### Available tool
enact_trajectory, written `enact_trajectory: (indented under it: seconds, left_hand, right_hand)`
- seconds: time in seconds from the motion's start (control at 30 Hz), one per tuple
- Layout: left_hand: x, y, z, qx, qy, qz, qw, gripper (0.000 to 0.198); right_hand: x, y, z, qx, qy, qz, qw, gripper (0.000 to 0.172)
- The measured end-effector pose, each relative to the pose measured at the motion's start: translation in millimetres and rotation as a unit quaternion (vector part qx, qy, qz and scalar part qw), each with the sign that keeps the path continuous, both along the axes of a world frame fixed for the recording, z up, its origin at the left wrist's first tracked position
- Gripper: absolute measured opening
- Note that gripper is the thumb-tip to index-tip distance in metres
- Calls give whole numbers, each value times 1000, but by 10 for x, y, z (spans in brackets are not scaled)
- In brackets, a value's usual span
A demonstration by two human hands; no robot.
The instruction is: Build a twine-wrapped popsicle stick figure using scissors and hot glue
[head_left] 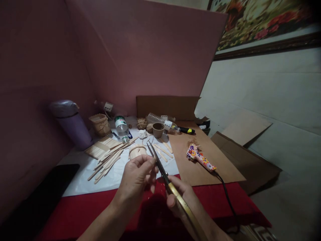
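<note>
In the head view, my right hand point(184, 197) is closed round the scissors point(164, 174), which have dark blades and a gold-coloured handle. The blades point up and away, slightly parted at the tips. Beside them, the fingers of my left hand point(139, 174) are pinched together close to the blade. Whatever they hold, if anything, is too small to make out. Just beyond my left hand stands a small cup covered with wooden sticks point(137, 150), its lower part hidden by the hand. A few loose craft sticks point(162, 152) lie past the scissors.
Craft sticks point(110, 160) are heaped on the white sheet point(75, 182). Behind are a purple tumbler point(74, 129), a stick-covered pot point(99, 124), plastic bottles point(121, 127), twine balls point(142, 123) and a brown cup point(158, 130). A flowered glue gun point(200, 158) lies on cardboard, its cord trailing right.
</note>
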State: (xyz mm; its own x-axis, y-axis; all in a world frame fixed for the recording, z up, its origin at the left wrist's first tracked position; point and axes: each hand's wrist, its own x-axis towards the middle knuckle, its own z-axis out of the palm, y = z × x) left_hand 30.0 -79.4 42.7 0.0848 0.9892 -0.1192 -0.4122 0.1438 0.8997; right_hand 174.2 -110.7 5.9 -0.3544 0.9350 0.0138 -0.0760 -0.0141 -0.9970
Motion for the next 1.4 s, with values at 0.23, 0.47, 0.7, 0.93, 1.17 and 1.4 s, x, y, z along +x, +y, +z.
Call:
enact_trajectory:
  seconds: [0.23, 0.47, 0.7, 0.93, 1.17, 1.4]
  left_hand:
    - [4, 3, -6, -5, -5, 8, 1000, 25]
    - [-14, 14, -4, -7, -7, 0, 1000, 25]
    - [7, 0, 16, -7, 4, -19, 1000, 27]
    - [-57, 10, 91, -8, 31, -73, 997, 26]
    - [-47, 40, 90, -6, 49, -74, 996, 26]
    - [-24, 28, 87, -4, 48, -67, 997, 26]
  right_hand:
    - [-94, 3, 64, -71, 44, -17, 996, 77]
    - [-103, -27, 77, -71, 24, -35, 997, 79]
    - [-2, -26, 57, 30, -58, 5, 998, 78]
    - [76, -67, -3, 30, -77, 5, 997, 75]
    - [26, -43, -34, 11, -41, -5, 999, 83]
    - [-73, -34, 43, -96, 36, -62, 993, 80]
